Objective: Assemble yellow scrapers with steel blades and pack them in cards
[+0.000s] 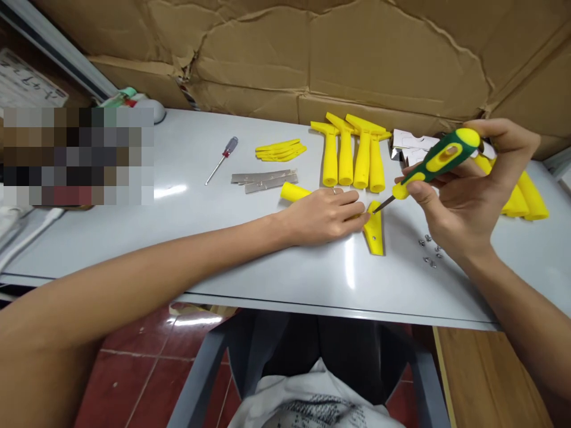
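Observation:
My left hand (328, 217) is closed over the handle of a yellow plastic scraper (376, 232), pressing it flat on the table. The handle's butt end sticks out to the left of the hand, while the middle lies hidden under the fingers. Two screw spots show on the scraper's wide head. A green and yellow screwdriver (446, 156) is gripped in my right hand (475, 199). It tilts down to the left, its tip at the upper screw. Several small screws (432, 261) lie loose beside my right wrist.
Several yellow scraper handles (330, 157) stand in a row behind, with more (529, 193) at right near white boxes (413, 142). Farther left lie thin yellow strips (281, 150), metal strips (265, 178) and a small screwdriver (222, 160). Cardboard (379, 53) backs the table (267, 273).

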A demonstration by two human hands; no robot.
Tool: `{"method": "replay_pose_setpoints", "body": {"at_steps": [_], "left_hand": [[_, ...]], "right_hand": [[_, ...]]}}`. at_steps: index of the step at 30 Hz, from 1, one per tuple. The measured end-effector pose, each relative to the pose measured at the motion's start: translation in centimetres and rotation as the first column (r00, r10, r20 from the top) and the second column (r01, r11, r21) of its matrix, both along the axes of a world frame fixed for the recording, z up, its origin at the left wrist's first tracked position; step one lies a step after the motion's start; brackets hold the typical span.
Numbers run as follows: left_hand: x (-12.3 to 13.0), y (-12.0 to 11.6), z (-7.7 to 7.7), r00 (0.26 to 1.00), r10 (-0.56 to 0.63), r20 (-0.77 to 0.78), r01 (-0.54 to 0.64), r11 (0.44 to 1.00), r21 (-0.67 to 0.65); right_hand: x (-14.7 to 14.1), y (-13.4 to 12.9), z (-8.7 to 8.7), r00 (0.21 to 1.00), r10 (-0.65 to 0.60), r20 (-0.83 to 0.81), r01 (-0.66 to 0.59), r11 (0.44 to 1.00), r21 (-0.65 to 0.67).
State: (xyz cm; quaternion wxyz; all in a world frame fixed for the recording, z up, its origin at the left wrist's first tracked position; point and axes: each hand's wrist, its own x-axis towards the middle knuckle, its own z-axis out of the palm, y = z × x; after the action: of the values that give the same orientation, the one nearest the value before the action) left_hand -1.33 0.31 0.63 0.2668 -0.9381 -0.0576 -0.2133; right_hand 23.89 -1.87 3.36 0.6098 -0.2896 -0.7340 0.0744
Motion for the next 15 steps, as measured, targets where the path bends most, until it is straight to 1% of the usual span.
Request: {"method": "replay_pose_setpoints", "body": {"at_steps": [3,5,8,11,15], "left_hand": [[0.1,0.0,0.0,0.999,-0.019,0.044,0.018,1.0,0.019],[0.1,-0.1,0.2,0.997,-0.031,0.068,0.03,0.999,0.02],[0.2,-0.2,0.3,0.996,-0.037,0.08,0.036,0.999,0.009],[0.2,-0.1,0.2,0.996,-0.043,0.072,0.043,0.999,-0.001],[0.2,0.0,0.0,0.998,-0.033,0.059,0.033,0.999,-0.001]], "right_hand": [[-1.2,-0.9,-0.1,0.992,-0.118,-0.041,0.119,0.992,0.036],[-1.7,-1.3,-0.1,0.987,-0.155,-0.05,0.157,0.986,0.051],[-1.8,-1.5,-0.2,0.984,-0.178,-0.021,0.179,0.983,0.047],[-1.4,-1.4,-0.4,0.986,-0.168,0.006,0.167,0.984,0.062],[-0.5,-0.5,-0.8,0.988,-0.152,-0.004,0.151,0.982,0.113]]}}
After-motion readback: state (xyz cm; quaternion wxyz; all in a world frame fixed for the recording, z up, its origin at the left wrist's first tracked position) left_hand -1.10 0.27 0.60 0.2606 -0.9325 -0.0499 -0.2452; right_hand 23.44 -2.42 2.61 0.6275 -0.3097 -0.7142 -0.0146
